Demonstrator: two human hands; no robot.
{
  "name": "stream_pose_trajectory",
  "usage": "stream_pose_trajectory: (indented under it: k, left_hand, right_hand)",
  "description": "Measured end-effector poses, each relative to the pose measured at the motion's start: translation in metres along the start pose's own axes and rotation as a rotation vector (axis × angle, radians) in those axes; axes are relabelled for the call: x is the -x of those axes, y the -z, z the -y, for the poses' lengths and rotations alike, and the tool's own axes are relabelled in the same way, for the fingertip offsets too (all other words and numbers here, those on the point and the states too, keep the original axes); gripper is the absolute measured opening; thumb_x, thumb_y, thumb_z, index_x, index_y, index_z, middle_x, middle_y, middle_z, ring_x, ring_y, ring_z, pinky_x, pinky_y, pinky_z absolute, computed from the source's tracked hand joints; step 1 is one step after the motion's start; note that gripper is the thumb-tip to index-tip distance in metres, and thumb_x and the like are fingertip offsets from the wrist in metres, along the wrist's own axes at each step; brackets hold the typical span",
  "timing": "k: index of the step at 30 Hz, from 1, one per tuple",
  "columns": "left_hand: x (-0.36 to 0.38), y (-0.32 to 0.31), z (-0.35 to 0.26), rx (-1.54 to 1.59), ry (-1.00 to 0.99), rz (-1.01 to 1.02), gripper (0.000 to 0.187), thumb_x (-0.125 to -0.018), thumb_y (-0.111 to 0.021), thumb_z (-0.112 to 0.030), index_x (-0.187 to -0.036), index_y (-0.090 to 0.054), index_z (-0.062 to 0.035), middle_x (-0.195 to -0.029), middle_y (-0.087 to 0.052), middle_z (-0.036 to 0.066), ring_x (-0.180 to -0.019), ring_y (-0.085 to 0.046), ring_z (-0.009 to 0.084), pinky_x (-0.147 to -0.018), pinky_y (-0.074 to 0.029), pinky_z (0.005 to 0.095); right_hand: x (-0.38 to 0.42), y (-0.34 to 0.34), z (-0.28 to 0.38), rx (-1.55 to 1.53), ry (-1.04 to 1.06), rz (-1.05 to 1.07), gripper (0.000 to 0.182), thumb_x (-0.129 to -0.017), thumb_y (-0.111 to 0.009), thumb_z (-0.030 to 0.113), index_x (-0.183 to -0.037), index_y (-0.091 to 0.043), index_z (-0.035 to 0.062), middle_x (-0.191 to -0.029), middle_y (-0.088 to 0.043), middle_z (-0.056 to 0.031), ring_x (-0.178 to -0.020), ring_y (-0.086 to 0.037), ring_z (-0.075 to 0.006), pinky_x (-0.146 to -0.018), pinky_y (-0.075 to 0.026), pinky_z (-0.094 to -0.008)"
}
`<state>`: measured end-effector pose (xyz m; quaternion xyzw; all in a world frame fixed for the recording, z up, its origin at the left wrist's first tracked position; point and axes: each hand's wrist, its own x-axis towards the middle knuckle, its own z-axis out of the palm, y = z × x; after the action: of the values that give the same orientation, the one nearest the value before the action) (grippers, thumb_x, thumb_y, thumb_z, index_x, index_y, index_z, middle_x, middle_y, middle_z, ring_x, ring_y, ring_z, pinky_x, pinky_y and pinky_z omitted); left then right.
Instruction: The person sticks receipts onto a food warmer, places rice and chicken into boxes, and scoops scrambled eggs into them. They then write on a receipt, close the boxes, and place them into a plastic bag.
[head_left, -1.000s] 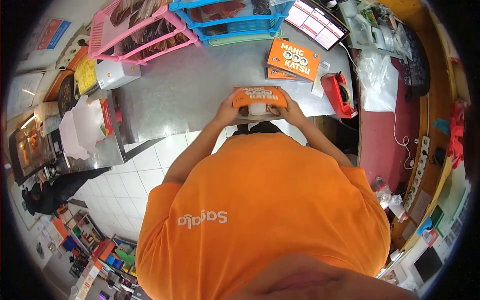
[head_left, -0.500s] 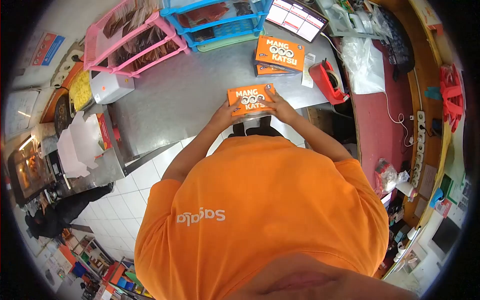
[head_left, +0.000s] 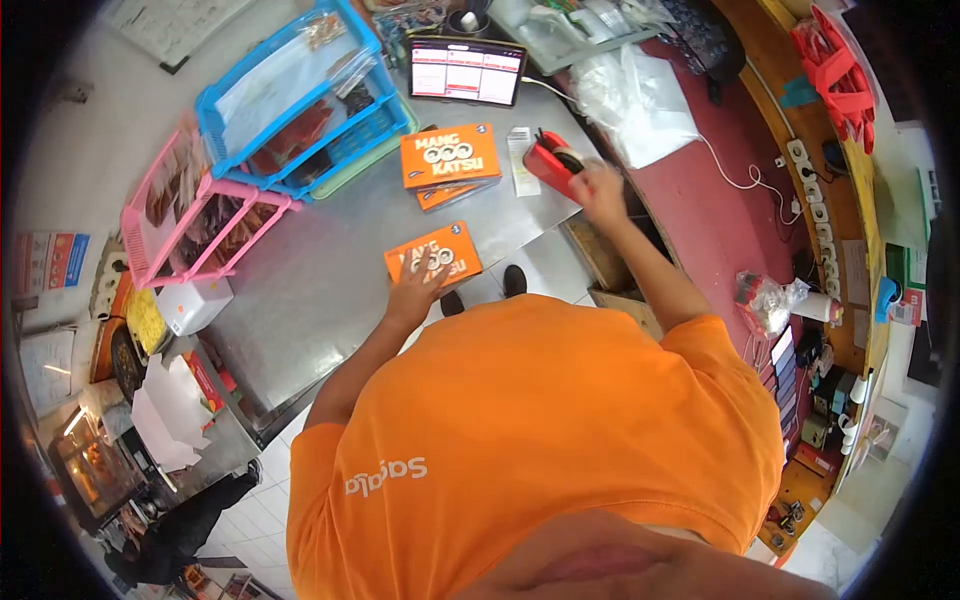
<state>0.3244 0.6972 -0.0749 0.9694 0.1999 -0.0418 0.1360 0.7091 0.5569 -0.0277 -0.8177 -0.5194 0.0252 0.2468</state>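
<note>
On the near edge of the metal table lies an orange "Mang Katsu" box (head_left: 455, 245). My left hand (head_left: 415, 292) rests on its near side, fingers spread over the printed top. Further back, several matching orange boxes (head_left: 450, 150) are stacked. My right hand (head_left: 598, 193) is at the near end of a red tape dispenser (head_left: 553, 165), fingers curled closed and a little blurred. The tape roll shows in the dispenser; whatever the fingers pinch is too small to make out.
A paper slip (head_left: 523, 165) lies beside the dispenser, and a lit tablet (head_left: 466, 72) stands behind. Blue (head_left: 300, 110) and pink (head_left: 200, 225) basket racks fill the left back. White plastic bags (head_left: 640, 105) lie at right. A person in dark clothes (head_left: 190, 530) is at lower left.
My right hand has let go of the box and reached right to the tape dispenser. My left hand stays on the box. The view has turned and shifted.
</note>
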Motion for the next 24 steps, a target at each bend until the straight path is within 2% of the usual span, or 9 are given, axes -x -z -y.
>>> stream_pose_trajectory:
  k: [2, 3, 6, 9, 12, 18, 21, 23, 24]
  left_hand:
    - [-0.005, 0.006, -0.004, 0.005, 0.048, 0.052, 0.047, -0.084, -0.058, -0.031, -0.13, -0.044, -0.0352, -0.145, -0.026, 0.009, -0.13, -0.027, 0.0415, -0.083, -0.046, 0.0537]
    - [-0.008, 0.004, -0.003, -0.058, -0.022, -0.031, 0.047, -0.085, -0.057, -0.031, -0.13, -0.043, -0.0348, -0.145, -0.026, 0.01, -0.129, -0.027, 0.0432, -0.077, -0.053, 0.045]
    - [-0.016, -0.002, -0.008, -0.068, -0.046, -0.062, 0.045, -0.086, -0.055, -0.032, -0.13, -0.043, -0.0335, -0.144, -0.028, 0.01, -0.129, -0.027, 0.0437, -0.079, -0.052, 0.0456]
    - [-0.029, 0.007, -0.022, -0.06, 0.014, 0.01, 0.043, -0.088, -0.052, -0.034, -0.13, -0.044, -0.0323, -0.143, -0.029, 0.011, -0.129, -0.028, 0.044, -0.082, -0.051, 0.0438]
    - [-0.039, 0.005, -0.024, -0.073, -0.003, 0.008, 0.041, -0.09, -0.049, -0.034, -0.13, -0.043, -0.0318, -0.143, -0.03, 0.011, -0.128, -0.028, 0.0444, -0.084, -0.051, 0.043]
    - [-0.062, 0.003, -0.043, -0.031, -0.021, -0.026, 0.043, -0.09, -0.048, -0.034, -0.132, -0.04, -0.032, -0.143, -0.03, 0.011, -0.128, -0.028, 0.044, -0.084, -0.051, 0.0441]
    - [-0.061, 0.003, -0.05, -0.007, 0.008, -0.003, 0.044, -0.091, -0.048, -0.034, -0.133, -0.038, -0.0324, -0.143, -0.029, 0.01, -0.128, -0.029, 0.0437, -0.085, -0.05, 0.0444]
    - [-0.059, 0.004, -0.048, 0.001, 0.016, 0.022, 0.045, -0.091, -0.048, -0.035, -0.134, -0.037, -0.0321, -0.143, -0.029, 0.011, -0.128, -0.029, 0.0444, -0.088, -0.048, 0.0459]
    - [-0.06, 0.006, -0.047, -0.001, 0.016, 0.026, 0.045, -0.091, -0.048, -0.035, -0.134, -0.037, -0.0321, -0.143, -0.029, 0.011, -0.128, -0.029, 0.0444, -0.088, -0.048, 0.0459]
  right_hand:
    - [-0.012, -0.001, -0.051, 0.047, -0.506, -0.048, 0.019, -0.079, -0.062, 0.023, -0.084, -0.061, 0.0051, -0.09, -0.064, -0.0131, -0.089, -0.058, -0.032, -0.083, -0.041, -0.041]
    - [-0.02, 0.0, -0.058, 0.045, -0.505, -0.047, 0.019, -0.079, -0.062, 0.023, -0.084, -0.061, 0.0051, -0.09, -0.064, -0.0131, -0.089, -0.058, -0.032, -0.083, -0.041, -0.041]
    - [-0.037, 0.004, -0.079, 0.148, -0.621, 0.201, 0.023, -0.076, -0.065, 0.025, -0.088, -0.061, 0.0051, -0.085, -0.065, -0.0108, -0.084, -0.061, -0.0274, -0.076, -0.045, -0.0362]
    - [-0.04, 0.01, -0.112, -0.295, -0.503, 0.549, 0.021, -0.074, -0.068, 0.02, -0.084, -0.061, 0.0025, -0.073, -0.064, -0.011, -0.068, -0.062, -0.0227, -0.065, -0.047, -0.0355]
    - [-0.021, 0.015, -0.14, -0.281, -0.305, 0.486, 0.02, -0.07, -0.073, 0.018, -0.081, -0.064, 0.0036, -0.067, -0.063, -0.0094, -0.065, -0.06, -0.0173, -0.061, -0.047, -0.0323]
    - [0.044, 0.011, -0.144, -0.339, -0.715, 0.25, 0.02, -0.07, -0.075, 0.02, -0.074, -0.065, 0.0031, -0.065, -0.062, -0.006, -0.059, -0.057, -0.015, -0.055, -0.044, -0.0329]
    - [0.059, -0.008, -0.153, 0.115, -0.638, 0.108, 0.018, -0.075, -0.071, 0.02, -0.077, -0.065, 0.0031, -0.066, -0.061, -0.003, -0.061, -0.055, -0.0135, -0.056, -0.043, -0.031]
    - [0.073, 0.007, -0.111, -0.498, -0.778, -0.048, 0.016, -0.08, -0.065, 0.021, -0.084, -0.065, 0.0058, -0.07, -0.059, 0.0005, -0.064, -0.054, -0.0123, -0.059, -0.043, -0.0287]
    - [0.077, 0.007, -0.09, -0.501, -0.781, -0.047, 0.016, -0.08, -0.065, 0.021, -0.084, -0.065, 0.0058, -0.07, -0.059, 0.0005, -0.064, -0.054, -0.0123, -0.059, -0.043, -0.0287]
